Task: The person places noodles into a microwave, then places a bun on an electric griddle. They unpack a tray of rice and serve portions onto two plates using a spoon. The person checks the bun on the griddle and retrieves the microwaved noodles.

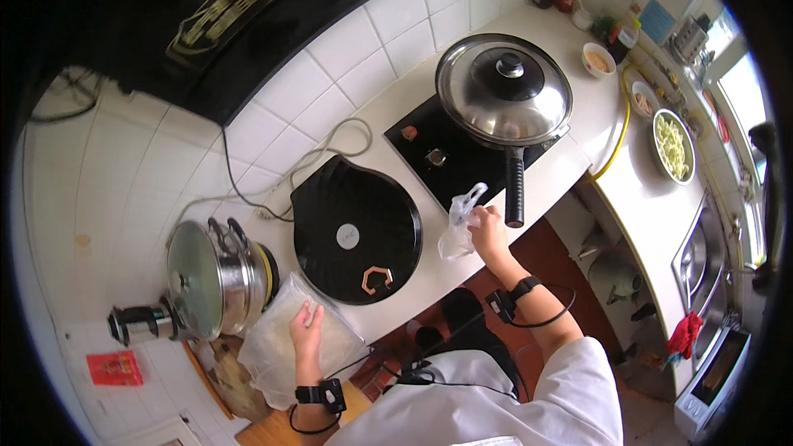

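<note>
My right hand (489, 231) grips the top of a small translucent plastic bag (457, 243) at the counter's front edge, just left of the black handle of a lidded wok (503, 93). The wok stands on a black glass cooktop (427, 155). My left hand (306, 324) lies on or just over a larger translucent plastic bag (272, 347), thumb and fingers apart; what is inside that bag is unclear. Between my hands sits a round black electric griddle (384, 217), its lid down, with a copper-coloured handle.
Steel pots with a glass lid (195, 279) stand at the left. A bowl of cut pale-green vegetable (671, 145), smaller bowls (598, 61) and jars line the right and back. A yellow hose (621, 136) crosses the counter near a sink (697, 260). A range hood (248, 56) hangs above.
</note>
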Demonstrator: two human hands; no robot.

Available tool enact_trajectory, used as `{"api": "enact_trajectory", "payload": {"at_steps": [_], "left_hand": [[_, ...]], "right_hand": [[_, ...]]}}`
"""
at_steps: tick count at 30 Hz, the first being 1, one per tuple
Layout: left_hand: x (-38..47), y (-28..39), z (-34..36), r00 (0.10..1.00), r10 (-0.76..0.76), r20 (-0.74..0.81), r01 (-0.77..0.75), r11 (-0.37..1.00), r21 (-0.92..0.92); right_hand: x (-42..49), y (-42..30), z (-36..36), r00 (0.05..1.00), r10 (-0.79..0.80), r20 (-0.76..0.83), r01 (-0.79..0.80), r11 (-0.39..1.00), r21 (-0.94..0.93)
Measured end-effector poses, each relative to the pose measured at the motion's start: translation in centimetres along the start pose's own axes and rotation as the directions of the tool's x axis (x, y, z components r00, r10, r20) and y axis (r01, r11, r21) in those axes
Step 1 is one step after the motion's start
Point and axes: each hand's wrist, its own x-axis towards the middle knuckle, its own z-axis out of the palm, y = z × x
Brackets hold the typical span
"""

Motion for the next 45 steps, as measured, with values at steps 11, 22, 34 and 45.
{"api": "enact_trajectory", "payload": {"at_steps": [11,22,34,45], "left_hand": [[-11.2,10.0,-1.2,0.911,0.239,0.335,-0.054,0.877,-0.478],[-14.8,1.4,-2.3,0.998,-0.001,-0.069,-0.046,0.74,-0.671],[-17.2,-17.7,-20.6,0.829,-0.36,-0.428,-0.515,-0.192,-0.835],[-10.5,-36.6,-36.0,0.636,-0.464,-0.617,-0.308,0.58,-0.754]], "right_hand": [[-7.3,-15.7,-0.8,0.829,-0.415,0.375,0.252,0.876,0.411],[-12.9,-23.2,2.1,-0.022,-0.558,0.83,0.118,0.823,0.556],[-13.3,-22.0,1.8,0.585,-0.365,0.725,0.067,0.912,0.405],[-24.0,-23.6,5.0,0.733,-0.157,0.662,-0.018,0.968,0.249]]}}
